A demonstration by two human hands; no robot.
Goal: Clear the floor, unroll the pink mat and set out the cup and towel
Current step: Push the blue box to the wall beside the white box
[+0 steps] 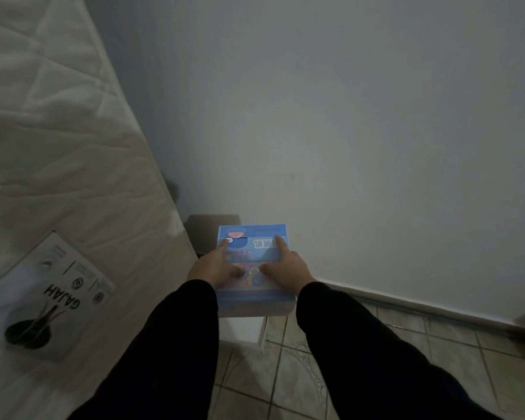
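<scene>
I have both hands on a pale blue box (255, 268), my left hand (215, 266) on its left side and my right hand (288, 265) on its right, forefingers stretched flat along the lid and thumbs pressed in toward each other near the middle, so each hand is clamped on the box. It sits above a small white stand (243, 327) in the corner between the mattress (58, 147) and the wall (346, 116), though I cannot tell whether it is resting there or held just over it. My guess is I'm stowing it to clear the tiled floor (285, 374). The risk is the footing: the box looks as wide as the stand's top, so set off-centre it could tip and drop onto the tiles. My thumbs only press from above, so a loose grip could let it slide. A printed sheet marked GAJAH (52, 295) lies on the mattress. The pink mat, cup and towel are nowhere in view
</scene>
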